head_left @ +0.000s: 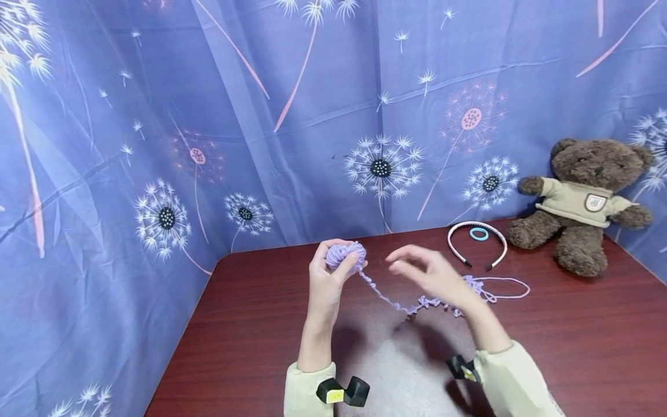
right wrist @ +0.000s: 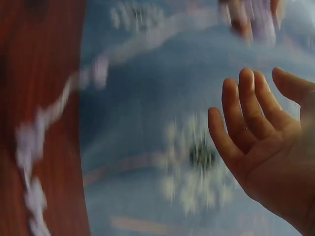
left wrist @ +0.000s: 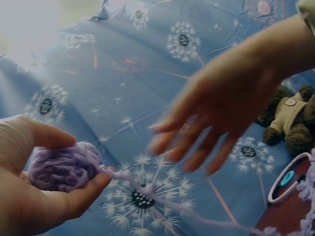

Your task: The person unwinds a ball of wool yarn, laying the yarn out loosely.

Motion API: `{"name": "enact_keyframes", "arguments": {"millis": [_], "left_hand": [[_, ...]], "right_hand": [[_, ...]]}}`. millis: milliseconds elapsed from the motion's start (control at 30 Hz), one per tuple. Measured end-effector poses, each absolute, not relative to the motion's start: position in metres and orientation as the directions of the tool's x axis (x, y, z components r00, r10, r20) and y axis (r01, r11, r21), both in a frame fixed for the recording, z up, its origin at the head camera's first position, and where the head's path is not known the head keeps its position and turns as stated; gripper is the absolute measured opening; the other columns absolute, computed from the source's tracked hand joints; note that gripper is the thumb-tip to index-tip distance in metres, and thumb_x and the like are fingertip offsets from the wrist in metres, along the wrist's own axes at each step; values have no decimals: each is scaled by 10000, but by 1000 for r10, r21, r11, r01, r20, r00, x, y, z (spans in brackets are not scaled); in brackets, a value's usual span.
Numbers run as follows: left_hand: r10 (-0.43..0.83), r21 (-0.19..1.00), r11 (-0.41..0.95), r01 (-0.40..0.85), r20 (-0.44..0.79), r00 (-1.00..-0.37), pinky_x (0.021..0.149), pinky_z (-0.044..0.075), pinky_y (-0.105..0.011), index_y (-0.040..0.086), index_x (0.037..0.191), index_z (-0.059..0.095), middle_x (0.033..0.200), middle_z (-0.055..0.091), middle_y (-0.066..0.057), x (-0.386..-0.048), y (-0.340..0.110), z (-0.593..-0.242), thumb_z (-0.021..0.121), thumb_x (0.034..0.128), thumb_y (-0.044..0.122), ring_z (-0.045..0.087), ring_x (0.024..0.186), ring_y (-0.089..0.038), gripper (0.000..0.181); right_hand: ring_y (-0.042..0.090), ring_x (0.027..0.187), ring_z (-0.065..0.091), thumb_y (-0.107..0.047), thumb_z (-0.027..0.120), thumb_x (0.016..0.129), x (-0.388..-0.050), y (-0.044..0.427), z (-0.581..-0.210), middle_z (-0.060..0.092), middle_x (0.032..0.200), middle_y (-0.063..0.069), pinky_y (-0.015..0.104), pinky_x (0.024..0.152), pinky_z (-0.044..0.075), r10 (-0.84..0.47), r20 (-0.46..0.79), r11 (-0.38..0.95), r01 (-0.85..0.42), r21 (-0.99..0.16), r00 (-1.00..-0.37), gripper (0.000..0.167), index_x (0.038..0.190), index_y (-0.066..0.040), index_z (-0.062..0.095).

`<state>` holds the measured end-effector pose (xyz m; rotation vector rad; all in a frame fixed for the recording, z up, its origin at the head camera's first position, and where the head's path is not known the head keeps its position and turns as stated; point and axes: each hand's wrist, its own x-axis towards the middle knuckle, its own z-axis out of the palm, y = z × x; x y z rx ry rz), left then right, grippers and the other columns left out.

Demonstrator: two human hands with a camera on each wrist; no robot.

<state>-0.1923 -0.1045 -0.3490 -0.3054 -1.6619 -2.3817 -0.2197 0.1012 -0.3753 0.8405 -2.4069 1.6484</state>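
Note:
A small ball of lilac yarn [head_left: 340, 255] is gripped in the left hand [head_left: 326, 284], raised above the table. In the left wrist view the thumb and fingers curl round the ball [left wrist: 64, 167]. A knotted lilac strand [head_left: 383, 296] runs from it down to the right, onto the table. The right hand [head_left: 429, 272] hovers to the right of the ball, apart from it, over the strand. Its fingers are spread and hold nothing in the right wrist view, where the hand [right wrist: 266, 132] shows its palm.
Loose yarn loops [head_left: 513, 296] lie on the red-brown table [head_left: 250, 324] at the right. Behind them are a white headband [head_left: 452, 238] and a blue ring [head_left: 479, 234]. A brown teddy bear [head_left: 578, 200] sits at the back right, before a blue dandelion-print curtain [head_left: 312, 150].

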Motion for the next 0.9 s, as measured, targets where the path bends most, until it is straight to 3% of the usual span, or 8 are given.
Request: {"name": "enact_keyframes", "arguments": {"millis": [133,333,533,667,767,900], "left_hand": [[-67,905,-288,314,308,-949,711,544,-174,-140,1113,507,915,647,26,-192,-95,-351,610,857,-82,629,803,-49,282],[-100,899,-261,352,337,-936,718,514,-154,-152,1123,507,962,640,23,-189,-84,-353,630,841,-75,607,842,-44,317],[-116,888,-269,373,354,-928,693,513,-147,-161,1111,501,949,637,29,-188,-77,-355,639,840,-67,605,833,-45,318],[-112,899,-247,361,343,-932,687,511,-149,-148,1106,518,926,631,40,-188,-75,-356,624,859,-45,604,815,-35,288],[-97,921,-211,327,313,-945,711,519,-158,-108,1127,561,945,636,11,-188,-74,-356,612,886,-4,608,831,-32,267],[-30,955,-160,249,247,-968,746,572,-213,-63,1196,593,1051,658,-157,-189,-74,-357,579,936,58,634,834,-42,287]], "right_hand": [[-5,793,626,-94,597,952,-205,69,-375,693,947,137,192,704,537,-416,397,174,-500,-849,-818,152,1076,-15,634],[-5,684,513,-92,626,931,-196,55,-373,622,825,69,177,591,439,-335,405,183,-480,-858,-851,57,929,-35,624],[-4,734,566,-102,585,957,-197,58,-372,667,830,128,197,643,478,-288,422,181,-482,-857,-859,136,877,-22,660],[-13,727,569,-66,558,964,-200,65,-370,652,778,0,209,646,497,-242,474,150,-516,-844,-846,175,841,2,661],[-12,701,555,-28,554,955,-202,70,-368,623,755,-88,201,626,485,-221,516,120,-548,-828,-828,164,832,22,649],[11,673,537,-28,553,955,-204,77,-366,619,745,-115,195,600,458,-186,534,123,-558,-820,-825,164,831,18,648]]}}
